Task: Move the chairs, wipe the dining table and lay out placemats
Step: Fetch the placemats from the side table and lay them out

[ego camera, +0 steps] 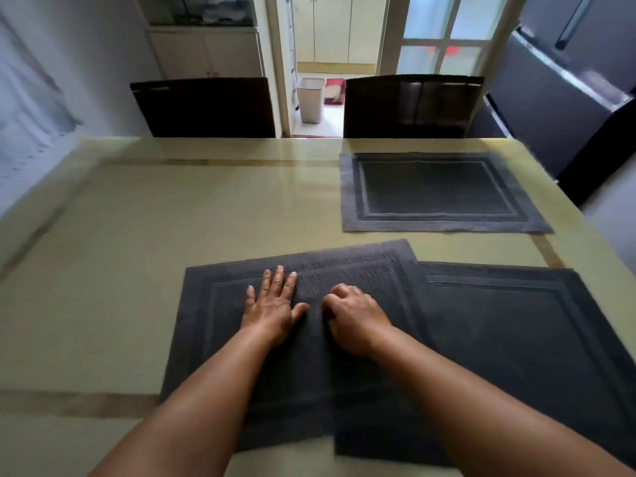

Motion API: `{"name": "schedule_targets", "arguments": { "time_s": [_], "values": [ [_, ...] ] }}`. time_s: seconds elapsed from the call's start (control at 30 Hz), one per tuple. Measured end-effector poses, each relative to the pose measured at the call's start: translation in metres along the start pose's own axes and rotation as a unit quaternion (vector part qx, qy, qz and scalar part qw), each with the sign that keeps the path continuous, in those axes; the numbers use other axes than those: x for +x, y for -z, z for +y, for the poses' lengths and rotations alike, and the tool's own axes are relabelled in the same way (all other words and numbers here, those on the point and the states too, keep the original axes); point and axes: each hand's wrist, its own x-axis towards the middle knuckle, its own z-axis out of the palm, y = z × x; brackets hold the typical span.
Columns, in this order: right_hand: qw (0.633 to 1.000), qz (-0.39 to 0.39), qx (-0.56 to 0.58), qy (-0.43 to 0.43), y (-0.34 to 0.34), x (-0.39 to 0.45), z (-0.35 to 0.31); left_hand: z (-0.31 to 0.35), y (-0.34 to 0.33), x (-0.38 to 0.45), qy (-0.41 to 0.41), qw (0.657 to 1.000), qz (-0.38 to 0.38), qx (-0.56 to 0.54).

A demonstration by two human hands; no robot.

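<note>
Since the far left spot by the left chair (203, 106) has no mat yet, I'd guess that's where the skewed one is headed. Near that side the table (137, 235) is bare glossy top, so the wiping looks done, though I can't confirm it.

Next over, the left hand (272, 306) lies flat with fingers spread on the top placemat (241, 339), probably pinning it so it doesn't slide on the slick surface. Right beside it, the right hand (354, 318) has its fingers curled under, and it seems to be pinching the weave of that same mat, maybe to lift or peel it, but I can't tell if there's a second mat stacked underneath. This mat sits crooked and overlaps the corner of the near right placemat (516, 339), which lies at the near right seat.

Further right and back, the far placemat (437, 192) lies square in front of the right chair (411, 106), which looks like a finished place setting. Both chairs are tucked against the far edge.
</note>
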Motion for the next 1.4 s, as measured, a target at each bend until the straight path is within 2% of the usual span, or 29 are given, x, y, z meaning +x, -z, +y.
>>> {"name": "schedule_targets", "arguments": {
  "time_s": [0.1,0.2,0.3,0.4,0.47,0.57,0.63,0.87,1.4],
  "values": [
    [0.998,-0.050,-0.009,0.027,-0.013,0.027,-0.053,-0.050,0.018,-0.001,0.022,0.999,0.027,-0.021],
    [0.995,-0.099,-0.021,0.013,-0.025,0.058,-0.098,-0.085,0.034,-0.008,0.018,0.998,0.059,-0.034],
    [0.993,-0.115,-0.025,-0.012,-0.032,0.090,-0.137,-0.121,0.046,-0.021,0.018,0.995,0.094,-0.022],
    [0.994,-0.090,-0.019,-0.056,-0.033,0.117,-0.165,-0.153,0.051,-0.031,0.046,0.996,0.069,-0.021],
    [0.995,-0.050,-0.005,-0.084,-0.033,0.135,-0.186,-0.178,0.054,-0.029,0.055,0.998,0.034,-0.024],
    [0.994,0.015,0.034,-0.099,-0.031,0.157,-0.211,-0.206,0.063,-0.011,0.064,0.997,0.021,-0.029],
    [0.994,0.030,0.019,-0.100,-0.031,0.168,-0.220,-0.217,0.072,0.005,0.075,0.996,0.017,-0.040],
    [0.991,-0.060,0.007,-0.116,-0.035,0.205,-0.223,-0.249,0.104,0.071,0.074,0.995,0.021,-0.064],
    [0.992,-0.026,0.000,-0.123,-0.023,0.301,-0.202,-0.271,0.121,0.168,0.053,0.996,0.054,-0.049]
  ]
}}
